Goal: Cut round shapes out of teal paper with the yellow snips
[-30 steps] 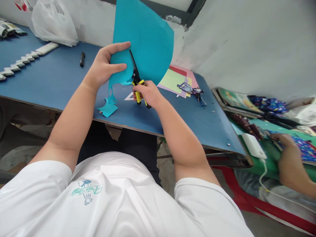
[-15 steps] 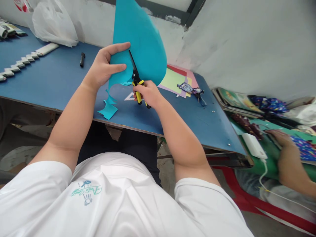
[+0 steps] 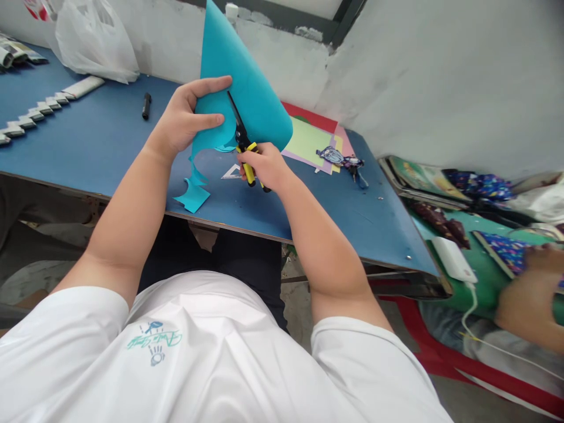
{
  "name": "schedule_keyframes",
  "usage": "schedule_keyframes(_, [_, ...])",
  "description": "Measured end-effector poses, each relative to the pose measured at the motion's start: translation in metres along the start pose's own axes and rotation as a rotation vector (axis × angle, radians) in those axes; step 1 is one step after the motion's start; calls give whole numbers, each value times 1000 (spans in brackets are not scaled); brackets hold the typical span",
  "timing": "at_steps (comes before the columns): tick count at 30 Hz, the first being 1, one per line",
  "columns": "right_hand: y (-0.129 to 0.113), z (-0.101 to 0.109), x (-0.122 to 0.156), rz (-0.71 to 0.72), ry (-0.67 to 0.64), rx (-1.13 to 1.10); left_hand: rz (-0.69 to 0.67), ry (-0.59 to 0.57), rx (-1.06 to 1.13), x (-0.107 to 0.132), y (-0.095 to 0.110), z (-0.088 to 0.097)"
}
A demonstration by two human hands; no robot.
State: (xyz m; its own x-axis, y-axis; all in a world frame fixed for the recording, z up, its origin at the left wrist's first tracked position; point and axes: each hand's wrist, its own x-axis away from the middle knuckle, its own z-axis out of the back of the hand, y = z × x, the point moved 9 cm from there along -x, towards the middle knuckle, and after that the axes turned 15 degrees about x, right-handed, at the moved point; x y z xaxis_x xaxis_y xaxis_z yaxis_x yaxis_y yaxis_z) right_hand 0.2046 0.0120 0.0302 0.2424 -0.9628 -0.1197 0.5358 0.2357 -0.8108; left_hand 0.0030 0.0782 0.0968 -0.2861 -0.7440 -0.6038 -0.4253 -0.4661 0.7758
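Note:
My left hand (image 3: 183, 120) pinches a large teal paper sheet (image 3: 247, 88) and holds it upright above the blue table (image 3: 101, 147). My right hand (image 3: 262, 167) is closed round the yellow handles of black-bladed scissors (image 3: 241, 141), whose blades run up into the sheet just right of my left fingers. A cut strip of the same teal paper (image 3: 194, 191) hangs down from the sheet to the table's front edge.
A stack of coloured papers (image 3: 311, 141) and a bunch of keys (image 3: 341, 158) lie right of my hands. A black marker (image 3: 145, 106), folded white strips (image 3: 39, 108) and a plastic bag (image 3: 94, 38) lie at the left. Another person's hand (image 3: 531, 299) moves over a green table at right.
The teal sheet has turned, so less of it shows to the right and the red paper behind is uncovered. The other person's hand has moved right and is blurred.

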Motion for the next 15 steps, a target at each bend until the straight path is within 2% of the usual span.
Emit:
schedule_keyframes(9, [-2,2,1,3,-14,28,1,-50,-18,3,-3,2])
schedule_keyframes(15, [-4,4,4,-7,-14,49,-6,-36,-20,3,-3,3])
